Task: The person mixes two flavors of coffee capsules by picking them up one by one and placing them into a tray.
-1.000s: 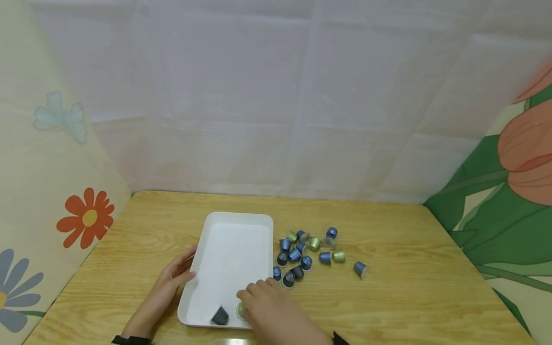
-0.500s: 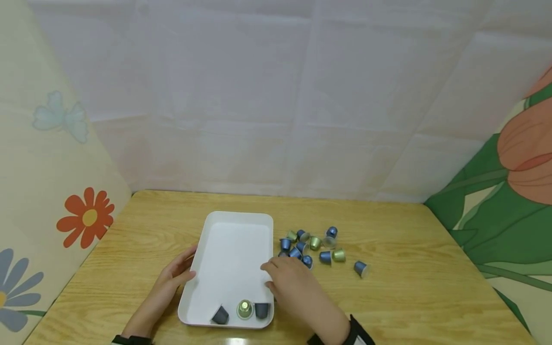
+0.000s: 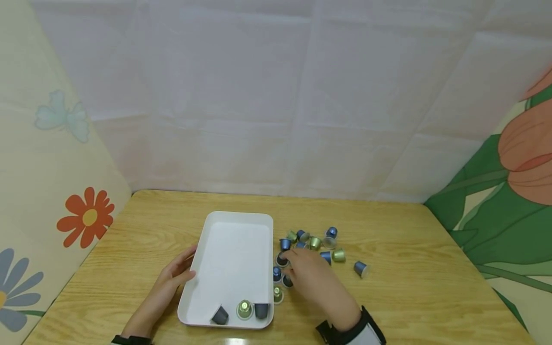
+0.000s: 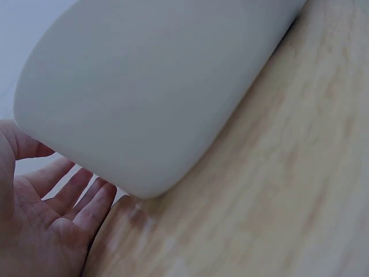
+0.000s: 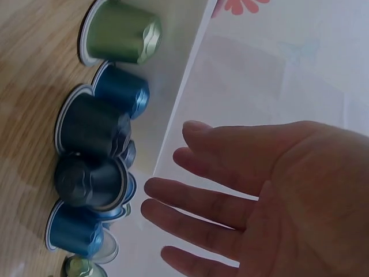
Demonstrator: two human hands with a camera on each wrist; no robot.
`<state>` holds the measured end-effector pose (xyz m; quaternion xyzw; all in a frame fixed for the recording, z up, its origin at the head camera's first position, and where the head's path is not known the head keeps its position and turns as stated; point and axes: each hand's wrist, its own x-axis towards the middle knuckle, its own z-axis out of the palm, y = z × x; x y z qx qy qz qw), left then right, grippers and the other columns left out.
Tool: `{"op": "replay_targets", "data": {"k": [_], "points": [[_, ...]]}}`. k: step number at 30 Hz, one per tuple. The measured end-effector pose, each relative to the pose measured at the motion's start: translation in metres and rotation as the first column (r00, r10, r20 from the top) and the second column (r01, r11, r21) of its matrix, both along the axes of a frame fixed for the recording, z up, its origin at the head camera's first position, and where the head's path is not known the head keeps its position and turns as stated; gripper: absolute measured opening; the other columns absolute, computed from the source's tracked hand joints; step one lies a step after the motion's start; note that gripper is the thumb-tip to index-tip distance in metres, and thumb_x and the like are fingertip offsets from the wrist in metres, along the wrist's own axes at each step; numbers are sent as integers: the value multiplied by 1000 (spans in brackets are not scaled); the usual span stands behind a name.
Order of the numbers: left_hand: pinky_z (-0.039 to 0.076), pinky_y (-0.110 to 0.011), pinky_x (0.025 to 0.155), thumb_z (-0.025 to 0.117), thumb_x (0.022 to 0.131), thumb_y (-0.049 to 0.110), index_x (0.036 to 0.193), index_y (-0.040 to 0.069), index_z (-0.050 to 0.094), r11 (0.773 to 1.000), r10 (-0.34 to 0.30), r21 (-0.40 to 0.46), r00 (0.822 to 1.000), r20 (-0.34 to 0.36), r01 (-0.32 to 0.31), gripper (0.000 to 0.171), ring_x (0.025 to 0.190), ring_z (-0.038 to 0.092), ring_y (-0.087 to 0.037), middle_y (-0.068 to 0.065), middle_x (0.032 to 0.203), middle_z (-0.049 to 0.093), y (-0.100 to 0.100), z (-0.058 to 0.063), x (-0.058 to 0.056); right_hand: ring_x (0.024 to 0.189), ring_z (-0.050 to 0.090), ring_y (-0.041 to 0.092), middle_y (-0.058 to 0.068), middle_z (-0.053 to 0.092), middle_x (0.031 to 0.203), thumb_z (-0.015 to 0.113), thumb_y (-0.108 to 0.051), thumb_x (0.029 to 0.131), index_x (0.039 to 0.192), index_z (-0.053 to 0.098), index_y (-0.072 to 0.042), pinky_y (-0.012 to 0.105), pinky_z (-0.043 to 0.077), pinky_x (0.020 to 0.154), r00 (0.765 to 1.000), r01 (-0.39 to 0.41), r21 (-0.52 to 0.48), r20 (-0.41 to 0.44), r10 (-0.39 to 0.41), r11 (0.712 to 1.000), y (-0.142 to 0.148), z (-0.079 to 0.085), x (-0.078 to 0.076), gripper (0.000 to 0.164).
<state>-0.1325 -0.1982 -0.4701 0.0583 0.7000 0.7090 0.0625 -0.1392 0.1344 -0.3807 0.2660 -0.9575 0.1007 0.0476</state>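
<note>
Along the left side of a white tray (image 3: 228, 258) rests my left hand (image 3: 166, 282), thumb at the rim. The left wrist view shows its fingers (image 4: 86, 196) fairly straight against the tray's outer wall. My right hand (image 3: 316, 280) is over the pile of coffee capsules right of the tray. Its fingers (image 5: 196, 196) are spread with nothing between them. Near its fingertips are a black capsule (image 3: 281, 260) and a blue capsule (image 3: 277, 274). A green capsule (image 3: 278, 294) stands beside the tray wall. Inside the tray's near end are a tilted dark capsule (image 3: 220, 315), a green-gold capsule (image 3: 245, 309) and a dark grey capsule (image 3: 261, 311).
Several more blue and green capsules lie behind the right hand on the wooden table (image 3: 409, 268); one blue capsule (image 3: 361, 269) lies apart to the right. A white sheet (image 3: 258, 120) hangs at the back, with patterned panels at both sides.
My right hand has moved from the tray's near end right and away over the pile, uncovering the green-gold and dark grey capsules in the tray. The left hand stays at the tray.
</note>
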Motion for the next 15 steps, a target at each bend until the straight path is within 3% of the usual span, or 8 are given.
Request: {"op": "replay_targets", "data": {"k": [15], "points": [[42,-16,93,56,96,6,151,-6,30,1000,0,-14,1000,-19,0,62,117,49,7,-29,152,34,0,-1,-1,94,65,33,14,68,105,79,-10,83,111,67,0,48,52,83,990,98,-34,101,-95,995,16,-2,-9,33]]}}
